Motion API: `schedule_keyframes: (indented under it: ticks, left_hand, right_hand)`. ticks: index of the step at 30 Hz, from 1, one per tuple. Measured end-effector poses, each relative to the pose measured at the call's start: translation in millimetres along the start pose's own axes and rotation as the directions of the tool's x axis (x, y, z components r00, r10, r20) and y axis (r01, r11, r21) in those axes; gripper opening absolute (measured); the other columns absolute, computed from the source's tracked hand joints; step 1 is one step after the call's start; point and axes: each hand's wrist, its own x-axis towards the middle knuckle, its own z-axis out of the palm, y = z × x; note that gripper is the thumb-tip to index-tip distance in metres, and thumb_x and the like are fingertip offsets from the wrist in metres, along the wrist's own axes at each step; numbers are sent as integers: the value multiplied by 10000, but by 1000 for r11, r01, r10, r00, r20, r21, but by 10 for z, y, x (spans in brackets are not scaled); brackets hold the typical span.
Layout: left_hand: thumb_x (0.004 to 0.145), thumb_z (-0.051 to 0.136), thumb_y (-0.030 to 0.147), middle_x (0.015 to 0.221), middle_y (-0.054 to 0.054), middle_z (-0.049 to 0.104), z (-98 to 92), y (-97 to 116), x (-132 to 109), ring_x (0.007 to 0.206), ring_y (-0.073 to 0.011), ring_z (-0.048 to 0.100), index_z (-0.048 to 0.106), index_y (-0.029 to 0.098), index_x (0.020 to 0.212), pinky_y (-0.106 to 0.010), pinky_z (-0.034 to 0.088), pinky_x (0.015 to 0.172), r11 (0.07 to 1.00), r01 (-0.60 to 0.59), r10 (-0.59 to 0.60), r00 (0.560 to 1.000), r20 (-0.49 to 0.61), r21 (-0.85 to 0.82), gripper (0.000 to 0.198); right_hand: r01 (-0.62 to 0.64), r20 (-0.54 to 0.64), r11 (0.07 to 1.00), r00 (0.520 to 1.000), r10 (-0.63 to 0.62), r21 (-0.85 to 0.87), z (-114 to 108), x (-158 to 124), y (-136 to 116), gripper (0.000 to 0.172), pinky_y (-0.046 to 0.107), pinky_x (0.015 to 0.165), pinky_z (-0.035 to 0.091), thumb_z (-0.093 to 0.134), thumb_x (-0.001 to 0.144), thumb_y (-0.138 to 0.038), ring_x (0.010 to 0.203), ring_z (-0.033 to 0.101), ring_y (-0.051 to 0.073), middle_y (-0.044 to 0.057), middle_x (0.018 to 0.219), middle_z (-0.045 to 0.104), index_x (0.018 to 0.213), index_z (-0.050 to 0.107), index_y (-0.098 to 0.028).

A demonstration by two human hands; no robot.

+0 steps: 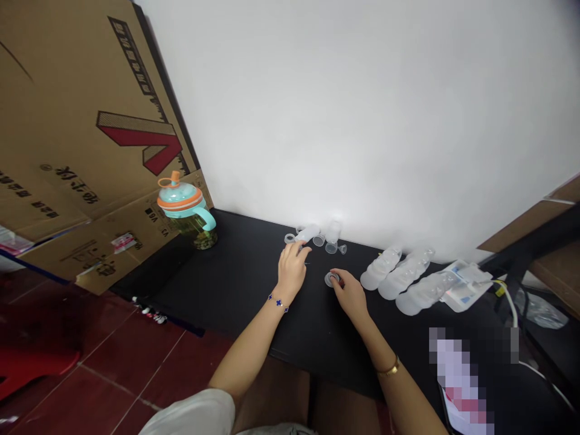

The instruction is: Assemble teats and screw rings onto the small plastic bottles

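My right hand (350, 297) is closed, with thumb and fingers on a small round clear plastic piece (328, 279) low over the black table. Its exact kind is hard to make out. Further left, my left hand (292, 267) reaches to a group of small clear plastic parts by the wall. Its thumb stands apart from its bent fingers, and nothing shows between them. Around its fingertips are a clear ring (290, 238) and a frosted plastic tube (310, 232). Just right of these stands a small clear plastic cup (333, 232), with a tiny funnel-like piece (343, 249) beside it.
Three rows of stacked translucent cups (412, 275) lie at the right, near a white packet (466, 284) and a cable. A phone (462, 386) lies front right. A turquoise-lidded jug (188, 211) stands left, by large cardboard boxes (81, 121). A white wall (362, 109) borders the table (203, 290).
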Motion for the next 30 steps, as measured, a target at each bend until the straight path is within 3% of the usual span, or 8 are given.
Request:
schedule_keyframes:
  ticks: [4,10,15,19,25,30]
  left_hand:
    - [827,448,-95,1200,-92,701,-3,48,-8,1080,-258,627,711,211,1076,-401,549,892,991,-111,110,994,-13,-79,474]
    - [948,411,-4,1207,-101,713,-8,143,-38,1071,-219,658,711,220,1127,-392,551,900,945,-267,257,963,-80,-186,414]
    - [990,492,80,1161,-100,739,-25,239,-85,1033,-198,682,713,225,1151,-362,565,870,890,-418,382,902,-202,-185,310]
    - [989,490,72,1163,-104,745,-51,304,-116,1060,-194,681,639,200,1310,-352,567,909,851,-495,451,860,-241,-174,377]
    - [981,516,76,1148,-102,728,-35,365,-152,1099,-185,685,609,187,1324,-329,600,917,834,-532,458,816,-352,-148,373]
    - [964,496,35,1176,-94,672,1,367,-199,1054,-173,701,580,256,1320,-307,619,876,872,-440,330,852,-406,-215,428]
  right_hand:
    - [8,-2,1000,1000,-8,-15,5,3,9,317,392,820,544,481,918,-309,880,696,241,68,1125,744,1118,714,-234]
    - [39,-34,996,999,-41,-75,7,-4,20,338,435,864,553,455,935,-267,974,687,270,86,1195,718,1174,691,-226]
    - [145,-102,978,982,-162,-150,8,-22,1,375,466,865,563,523,905,-244,1083,640,312,108,1251,686,1252,662,-236]
    - [288,-122,948,945,-305,-139,11,-20,-46,432,514,983,520,624,868,-279,1195,596,334,135,1325,650,1295,641,-213]
    - [386,-97,920,915,-392,-73,-1,-33,-104,434,503,1004,502,632,875,-269,1249,586,317,126,1341,650,1306,632,-224]
    - [420,-43,908,907,-420,-9,-43,-43,-161,424,496,1016,488,657,868,-297,1243,597,315,121,1290,681,1286,634,-227]
